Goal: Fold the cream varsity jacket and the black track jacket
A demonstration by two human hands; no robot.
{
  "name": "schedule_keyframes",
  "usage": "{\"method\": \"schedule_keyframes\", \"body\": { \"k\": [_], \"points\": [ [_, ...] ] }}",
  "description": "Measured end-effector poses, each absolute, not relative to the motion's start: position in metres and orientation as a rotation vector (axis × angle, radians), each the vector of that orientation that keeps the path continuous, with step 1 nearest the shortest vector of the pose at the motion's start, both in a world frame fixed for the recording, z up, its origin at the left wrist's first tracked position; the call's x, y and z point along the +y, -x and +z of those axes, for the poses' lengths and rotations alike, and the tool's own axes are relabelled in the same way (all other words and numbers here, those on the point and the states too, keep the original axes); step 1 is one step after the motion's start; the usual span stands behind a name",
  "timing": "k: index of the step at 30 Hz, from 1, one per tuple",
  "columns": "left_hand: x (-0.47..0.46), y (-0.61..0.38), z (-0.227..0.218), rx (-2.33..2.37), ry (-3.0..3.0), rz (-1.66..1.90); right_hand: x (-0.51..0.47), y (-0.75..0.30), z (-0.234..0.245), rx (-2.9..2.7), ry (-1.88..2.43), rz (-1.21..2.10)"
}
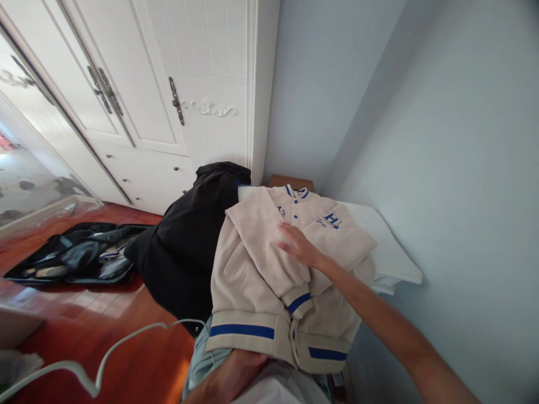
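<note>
A beige varsity jacket (261, 264) with blue stripes on its collar, cuffs and hem lies front side up on a white board (387, 247). One of its sleeves is folded across the front, with the striped cuff near the hem. Over the chest and folded sleeve is my right hand (297, 245), open, its fingers apart and holding nothing. My left hand (244, 365) is at the hem, close to my body. Its fingers are partly tucked below the hem and blurred, so their grip does not show.
A black garment (189, 241) hangs over the board's left side. On the red wooden floor lies an open black suitcase (76, 255) with clothes in it. A white cable (109, 350) runs across the lower left. Behind stands a white wardrobe (210, 56); a grey-blue wall (463, 168) bounds the right.
</note>
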State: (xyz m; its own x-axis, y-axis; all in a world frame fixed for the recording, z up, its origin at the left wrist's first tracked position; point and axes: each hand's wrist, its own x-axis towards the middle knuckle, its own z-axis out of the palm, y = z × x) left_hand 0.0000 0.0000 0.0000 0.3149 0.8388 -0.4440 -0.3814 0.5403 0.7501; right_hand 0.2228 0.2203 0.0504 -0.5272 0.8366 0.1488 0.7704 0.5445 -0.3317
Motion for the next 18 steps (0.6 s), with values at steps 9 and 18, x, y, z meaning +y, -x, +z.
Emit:
{"method": "schedule_keyframes", "body": {
  "k": [9,18],
  "points": [
    [0.004,-0.048,0.009,0.620,-0.187,0.941,0.067,-0.279,0.038,-2.479,1.096,0.887],
    [0.008,-0.066,0.037,0.716,-0.343,1.091,0.039,-0.237,0.013,-2.163,1.281,0.499]
  ]
}}
